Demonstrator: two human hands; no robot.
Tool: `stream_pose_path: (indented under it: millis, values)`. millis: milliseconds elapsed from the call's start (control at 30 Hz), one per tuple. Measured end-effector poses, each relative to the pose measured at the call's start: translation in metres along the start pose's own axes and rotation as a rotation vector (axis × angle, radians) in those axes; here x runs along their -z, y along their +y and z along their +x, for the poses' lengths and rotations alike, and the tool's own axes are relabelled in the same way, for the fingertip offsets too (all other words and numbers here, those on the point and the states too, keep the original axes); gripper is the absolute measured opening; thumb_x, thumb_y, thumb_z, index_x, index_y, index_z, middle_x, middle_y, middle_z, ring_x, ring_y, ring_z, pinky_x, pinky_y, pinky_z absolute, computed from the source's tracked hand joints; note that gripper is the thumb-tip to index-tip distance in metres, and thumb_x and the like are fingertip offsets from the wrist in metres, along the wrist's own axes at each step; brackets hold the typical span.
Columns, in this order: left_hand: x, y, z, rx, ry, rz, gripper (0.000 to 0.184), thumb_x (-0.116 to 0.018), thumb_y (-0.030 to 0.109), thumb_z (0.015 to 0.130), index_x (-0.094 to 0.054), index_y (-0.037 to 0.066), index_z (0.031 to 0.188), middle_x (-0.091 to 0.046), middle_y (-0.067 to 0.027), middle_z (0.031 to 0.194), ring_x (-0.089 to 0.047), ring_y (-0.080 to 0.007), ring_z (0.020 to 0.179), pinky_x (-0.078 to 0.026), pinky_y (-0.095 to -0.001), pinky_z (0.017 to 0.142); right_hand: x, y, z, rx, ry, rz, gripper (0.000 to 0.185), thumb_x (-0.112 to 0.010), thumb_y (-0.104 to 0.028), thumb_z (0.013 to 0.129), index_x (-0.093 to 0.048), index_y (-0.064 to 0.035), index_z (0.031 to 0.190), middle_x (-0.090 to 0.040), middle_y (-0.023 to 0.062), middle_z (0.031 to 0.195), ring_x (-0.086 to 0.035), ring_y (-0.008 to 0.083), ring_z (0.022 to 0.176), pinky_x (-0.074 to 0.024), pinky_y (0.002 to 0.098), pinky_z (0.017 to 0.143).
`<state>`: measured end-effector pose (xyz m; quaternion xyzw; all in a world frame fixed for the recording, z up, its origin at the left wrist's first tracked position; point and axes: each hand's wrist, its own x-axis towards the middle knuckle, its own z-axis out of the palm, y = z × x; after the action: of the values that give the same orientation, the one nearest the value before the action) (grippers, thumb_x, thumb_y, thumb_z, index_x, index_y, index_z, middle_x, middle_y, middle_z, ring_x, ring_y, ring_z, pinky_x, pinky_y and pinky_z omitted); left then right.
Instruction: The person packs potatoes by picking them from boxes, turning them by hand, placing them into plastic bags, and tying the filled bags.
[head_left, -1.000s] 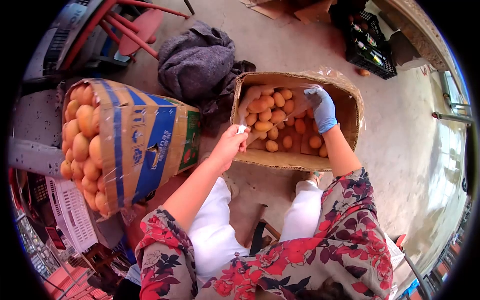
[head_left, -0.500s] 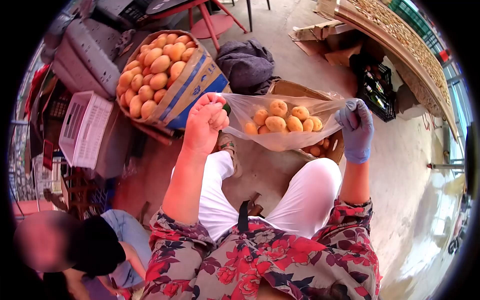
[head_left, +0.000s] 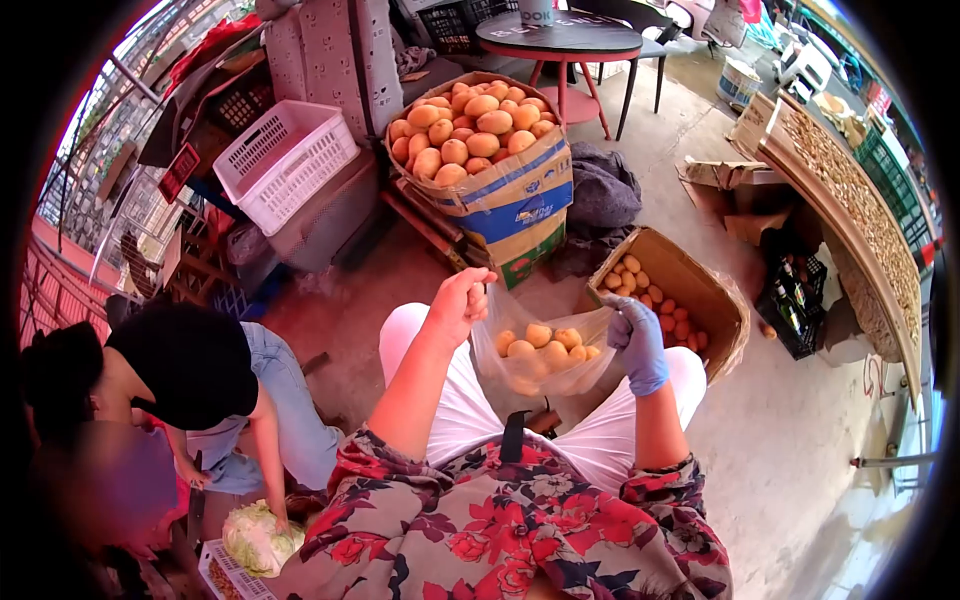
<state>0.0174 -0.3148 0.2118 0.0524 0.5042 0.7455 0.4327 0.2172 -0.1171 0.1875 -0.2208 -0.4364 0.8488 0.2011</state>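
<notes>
A clear plastic bag [head_left: 483, 345] of round yellow-orange fruits [head_left: 540, 350] hangs between my knees. My left hand [head_left: 461, 303], bare, is closed on one top corner of the bag. At the opposite corner, my right hand [head_left: 638, 345], in a blue glove, pinches the edge. The bag's mouth sags between the two hands, and the fruits are bunched at its bottom. Just beyond my right hand stands an open cardboard box [head_left: 728, 300] with more such fruits inside.
A tall carton [head_left: 515, 215] heaped with fruit stands ahead, beside a dark cloth bundle [head_left: 603, 190]. To its left sits a white plastic crate [head_left: 290, 160]. At left, another person [head_left: 190, 365] bends over, a hand on a cabbage [head_left: 260, 540]. A black crate [head_left: 795, 300] lies right.
My hands have come closer together and the bag, stretched wide before, now hangs lower and narrower. The view has shifted, showing more of the room ahead and the other person's cabbage.
</notes>
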Motion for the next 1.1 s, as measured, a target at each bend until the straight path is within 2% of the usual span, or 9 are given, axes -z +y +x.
stream_pose_path:
  millis: [133,267,333,467,633,767,967,1033,1100]
  values:
    - [0.069,-0.01,-0.003,0.095,0.066,-0.011,0.029,-0.051,0.028,0.085,-0.054,0.0,0.093,-0.031,0.0067,0.047,-0.026,-0.0048,0.04,-0.024,-0.0217,0.043,-0.016,0.045,0.025,-0.19,0.024,-0.045,0.024,-0.046,-0.018,0.089,-0.058,0.0002,0.096,-0.03,-0.0062,0.057,-0.026,0.005,0.046,-0.0218,0.02,0.044]
    - [0.13,-0.031,-0.002,0.204,0.178,-0.049,0.04,-0.053,0.036,0.085,-0.053,-0.001,0.101,-0.033,0.0061,0.048,-0.031,-0.0064,0.042,-0.03,-0.0233,0.048,-0.033,0.093,0.06,-0.242,0.049,-0.159,0.02,-0.049,-0.017,0.086,-0.059,-0.0004,0.09,-0.037,-0.0037,0.057,-0.035,0.008,0.046,-0.0285,0.0227,0.044]
    - [0.154,-0.052,0.008,0.168,0.248,-0.07,0.041,-0.056,0.038,0.082,-0.056,0.001,0.097,-0.036,0.0045,0.052,-0.035,-0.0077,0.044,-0.032,-0.0245,0.05,-0.042,0.123,0.081,-0.223,0.102,-0.28,0.015,-0.053,-0.015,0.082,-0.06,-0.0017,0.081,-0.044,-0.0004,0.057,-0.041,0.0108,0.046,-0.0336,0.0257,0.045]
    - [0.2,-0.102,0.021,0.083,0.375,-0.134,0.039,-0.059,0.039,0.08,-0.059,0.004,0.098,-0.041,0.0024,0.059,-0.04,-0.0093,0.05,-0.034,-0.0248,0.051,-0.022,0.186,0.14,-0.264,0.117,-0.583,0.02,-0.049,-0.014,0.081,-0.062,0.0007,0.086,-0.051,0.0051,0.06,-0.046,0.014,0.05,-0.0376,0.027,0.048]
    - [0.224,-0.16,0.023,0.182,0.469,-0.171,0.032,-0.059,0.028,0.082,-0.059,0.004,0.103,-0.042,0.0009,0.057,-0.044,-0.0108,0.052,-0.038,-0.0237,0.054,0.002,0.221,0.154,-0.312,0.339,-0.435,0.017,-0.05,-0.01,0.08,-0.062,0.0002,0.086,-0.047,0.0031,0.057,-0.044,0.0134,0.049,-0.0344,0.0266,0.045]
    - [0.237,-0.174,0.031,0.158,0.444,-0.203,0.028,-0.058,0.021,0.081,-0.06,0.006,0.104,-0.04,0.0034,0.056,-0.04,-0.0098,0.05,-0.038,-0.024,0.057,0.04,0.237,0.174,-0.305,0.335,-0.346,0.018,-0.051,-0.011,0.081,-0.064,-0.0001,0.087,-0.046,0.0022,0.059,-0.043,0.0137,0.049,-0.0372,0.0246,0.048]
    - [0.217,-0.157,0.057,0.176,0.373,-0.175,0.044,-0.044,0.008,0.081,-0.05,0.011,0.125,-0.031,0.0067,0.055,-0.031,-0.0048,0.045,-0.037,-0.0246,0.057,0.044,0.219,0.182,-0.325,0.266,-0.508,0.017,-0.054,-0.017,0.081,-0.064,-0.0026,0.079,-0.049,0.0024,0.057,-0.047,0.0139,0.051,-0.0372,0.0271,0.049]
    - [0.209,-0.158,0.062,0.172,0.368,-0.169,0.048,-0.045,0.008,0.08,-0.047,0.008,0.128,-0.032,0.0064,0.055,-0.031,-0.0054,0.045,-0.034,-0.0233,0.054,0.05,0.224,0.188,-0.355,0.292,-0.544,0.019,-0.056,-0.019,0.08,-0.06,-0.0043,0.069,-0.053,0.0035,0.057,-0.049,0.0142,0.05,-0.0371,0.0277,0.049]
    - [0.204,-0.156,0.066,0.151,0.388,-0.153,0.051,-0.047,0.008,0.079,-0.044,0.008,0.131,-0.032,0.0065,0.055,-0.03,-0.0053,0.045,-0.031,-0.0216,0.05,0.062,0.231,0.193,-0.3,0.25,-0.745,0.02,-0.057,-0.021,0.08,-0.06,-0.0029,0.073,-0.056,0.0052,0.06,-0.051,0.0146,0.051,-0.0393,0.0279,0.05]
